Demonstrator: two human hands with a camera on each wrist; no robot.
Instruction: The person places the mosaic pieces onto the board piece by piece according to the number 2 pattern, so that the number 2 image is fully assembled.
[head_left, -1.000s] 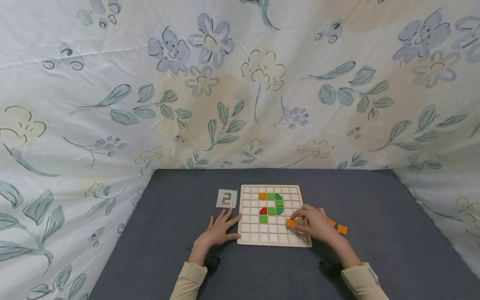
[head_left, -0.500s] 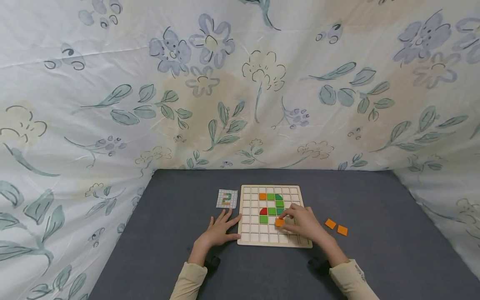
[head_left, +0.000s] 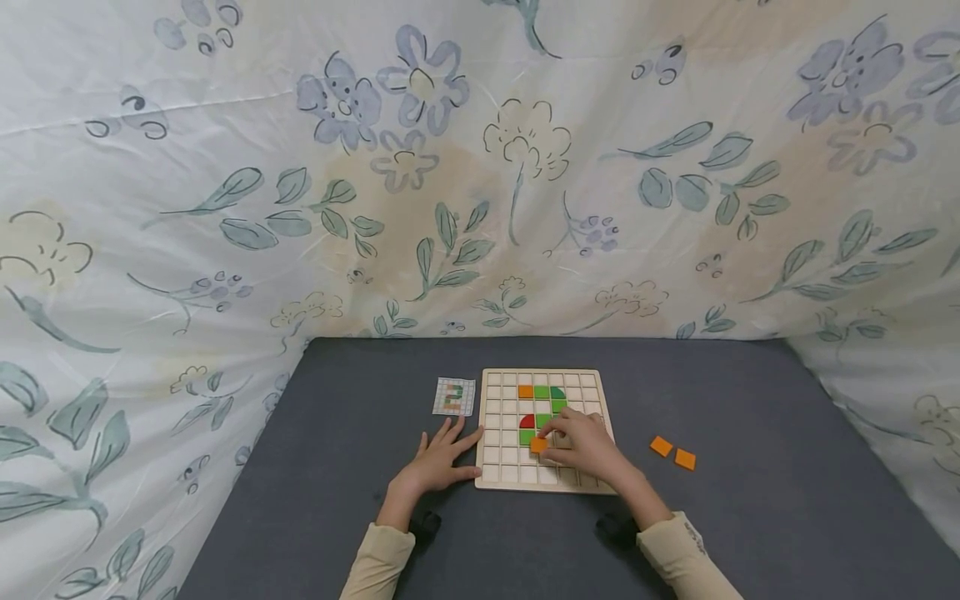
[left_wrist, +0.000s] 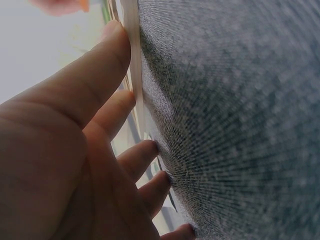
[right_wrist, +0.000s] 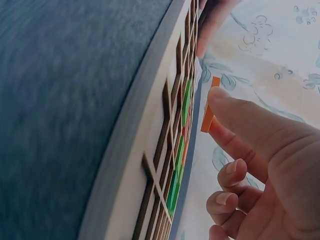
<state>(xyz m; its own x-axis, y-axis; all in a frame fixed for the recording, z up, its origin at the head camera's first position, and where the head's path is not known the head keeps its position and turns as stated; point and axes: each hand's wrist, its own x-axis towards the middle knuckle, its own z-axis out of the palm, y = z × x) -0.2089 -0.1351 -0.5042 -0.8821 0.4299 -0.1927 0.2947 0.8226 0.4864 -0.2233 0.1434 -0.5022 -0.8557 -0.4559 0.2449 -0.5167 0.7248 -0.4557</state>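
Note:
A wooden grid board (head_left: pixel 504 477) lies on the dark table, with green, red and orange tiles set in some of its cells. Between thumb and index finger my right hand (head_left: pixel 587 444) pinches an orange square tile (head_left: pixel 538 446). In the right wrist view that tile (right_wrist: pixel 210 106) is held up off the board, its edge towards the camera. With fingers spread, my left hand (head_left: pixel 435 463) rests at the board's left edge; the thumb and index fingertip touch the rim in the left wrist view. The right hand hides part of the board.
A small printed card (head_left: pixel 453 397) with a coloured grid pattern lies left of the board, just beyond the left fingertips. Two loose orange tiles (head_left: pixel 672 452) lie right of the board. A floral cloth (head_left: pixel 480 192) hangs behind the table (head_left: pixel 360 392).
My right hand has moved left across the board, carrying the orange tile from the right-hand columns to beside the lower green tile. The left hand stays in place.

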